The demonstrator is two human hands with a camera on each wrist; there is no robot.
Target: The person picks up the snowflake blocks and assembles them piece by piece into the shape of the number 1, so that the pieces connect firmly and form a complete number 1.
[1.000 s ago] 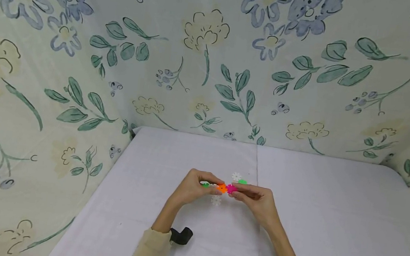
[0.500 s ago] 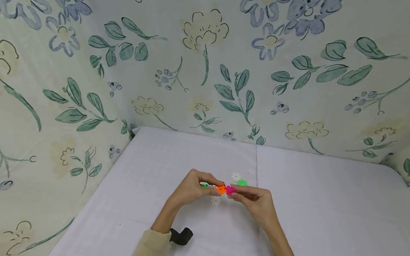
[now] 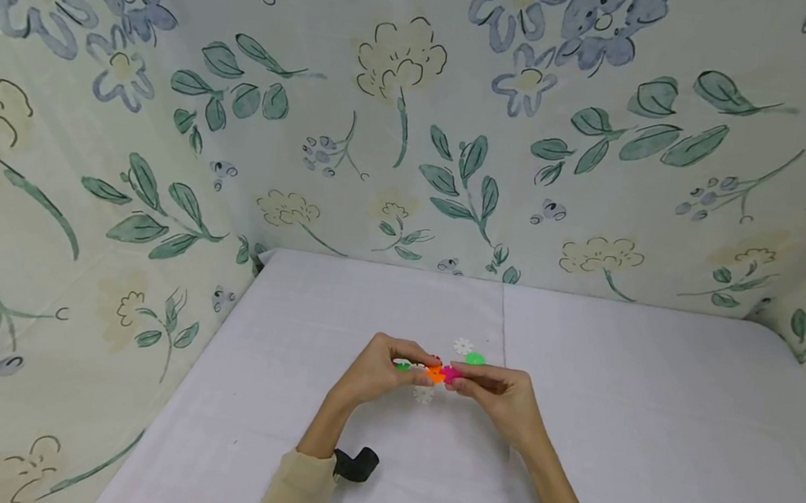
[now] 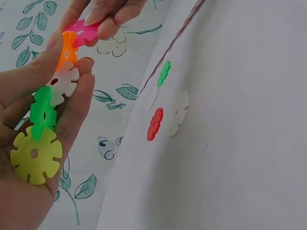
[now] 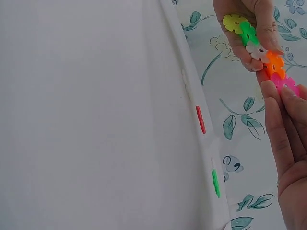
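Note:
My left hand (image 3: 371, 373) holds a short chain of notched plastic snowflake discs. From the palm outward run a yellow disc (image 4: 48, 163), a green disc (image 4: 37, 109), a white disc (image 4: 66, 85) and an orange disc (image 4: 66, 47), slotted into one another. The thumb and fingers pinch around the white and orange ones. A pink disc (image 5: 283, 84) is pinched between the thumb and fingers of my right hand (image 3: 506, 393). Its edge meets the orange disc; how deep the slots engage is hard to see.
On the white cloth-covered table (image 3: 619, 438) lie loose discs beyond and below the hands: a green disc (image 3: 476, 359), a red disc (image 4: 155, 124), a white disc (image 3: 463, 345) and another white disc (image 3: 423, 395). Floral fabric (image 3: 410, 187) hangs behind the table.
Both hands stay nearly in place, with the pink and orange discs a touch lower and slightly turned. A bit of red now shows past the left fingertips.

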